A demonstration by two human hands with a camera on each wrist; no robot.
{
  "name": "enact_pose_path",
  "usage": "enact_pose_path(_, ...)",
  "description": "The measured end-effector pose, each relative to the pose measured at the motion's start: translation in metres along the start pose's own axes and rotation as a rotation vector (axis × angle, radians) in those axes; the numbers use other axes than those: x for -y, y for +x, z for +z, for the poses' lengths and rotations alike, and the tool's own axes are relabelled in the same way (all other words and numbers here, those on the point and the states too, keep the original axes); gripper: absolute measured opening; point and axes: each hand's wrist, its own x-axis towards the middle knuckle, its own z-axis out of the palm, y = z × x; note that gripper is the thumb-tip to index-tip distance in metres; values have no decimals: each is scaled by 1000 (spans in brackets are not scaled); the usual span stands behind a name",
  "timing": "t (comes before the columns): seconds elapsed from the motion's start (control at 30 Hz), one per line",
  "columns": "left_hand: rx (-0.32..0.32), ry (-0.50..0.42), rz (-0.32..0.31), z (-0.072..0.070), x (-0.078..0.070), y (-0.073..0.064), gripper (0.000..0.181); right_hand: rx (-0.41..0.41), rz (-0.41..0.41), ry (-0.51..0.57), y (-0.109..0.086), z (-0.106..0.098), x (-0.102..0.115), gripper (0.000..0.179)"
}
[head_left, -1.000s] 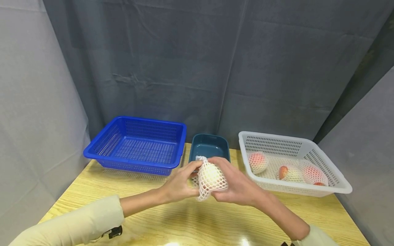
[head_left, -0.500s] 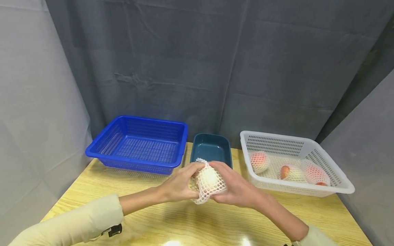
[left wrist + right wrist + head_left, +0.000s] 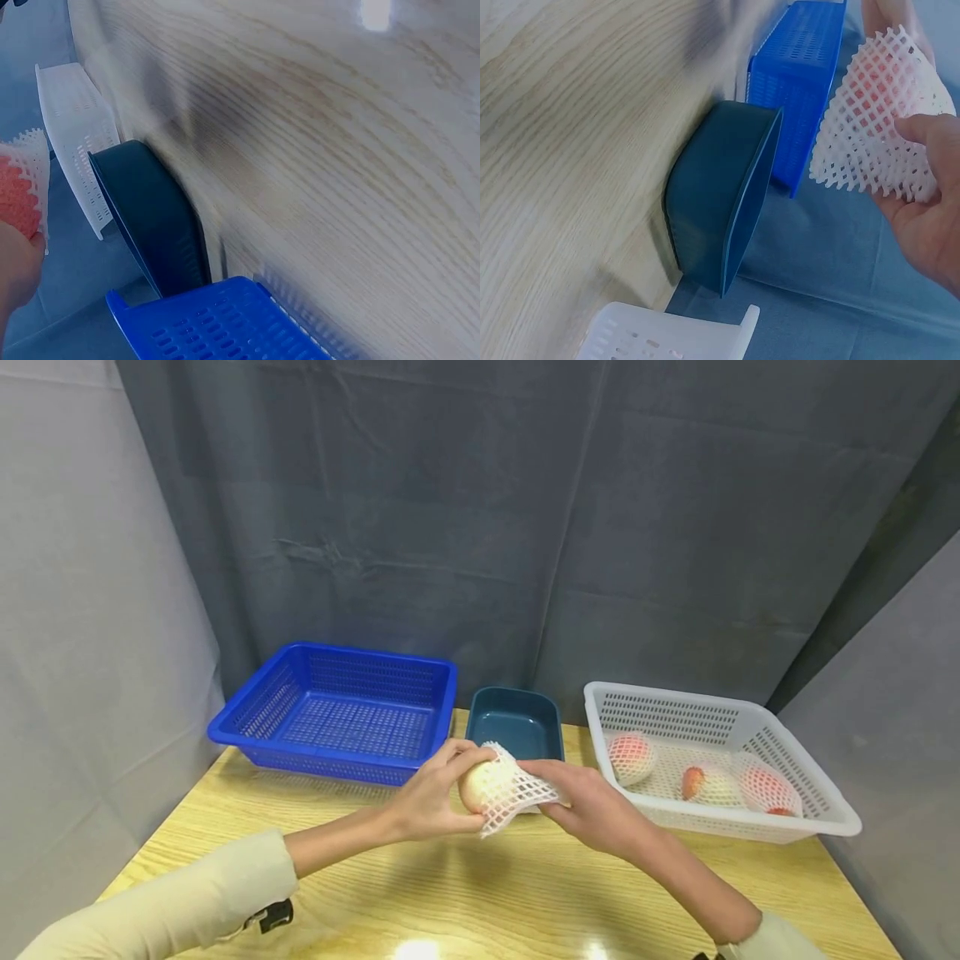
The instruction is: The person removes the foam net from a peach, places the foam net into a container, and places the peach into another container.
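A pale yellow and red fruit that looks like an apple point(image 3: 471, 787) is partly bare in front of me, its right side still inside a white foam net point(image 3: 517, 795). My left hand point(image 3: 429, 797) grips the apple from the left, thumb below and fingers above. My right hand point(image 3: 600, 810) pinches the net's loose end, which stretches out to the right. In the left wrist view the apple's reddish side point(image 3: 16, 196) shows beside the fingers. The right wrist view has the net point(image 3: 855, 150) spread wide, with the thumb on its near face.
A blue basket point(image 3: 333, 758) stands at the back left. Behind the hands is a small dark teal bin point(image 3: 517, 727). On the right, a white basket point(image 3: 712, 814) contains three netted fruits point(image 3: 632, 757). All stand on a wooden table point(image 3: 420, 893) before a grey curtain.
The net has slid rightward off part of the apple, whose left side is now bare. My right hand has moved a little right with the net's end; the left hand keeps hold of the apple.
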Motion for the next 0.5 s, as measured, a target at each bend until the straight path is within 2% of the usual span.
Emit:
enact_pose_path(0.3,-24,-6,24,-7,7,3,75,-67,-38,-57,10,4,-6,43)
enact_pose_path(0.5,-50,19,4,-14,12,5,72,-120,-37,-117,16,5,-17,37)
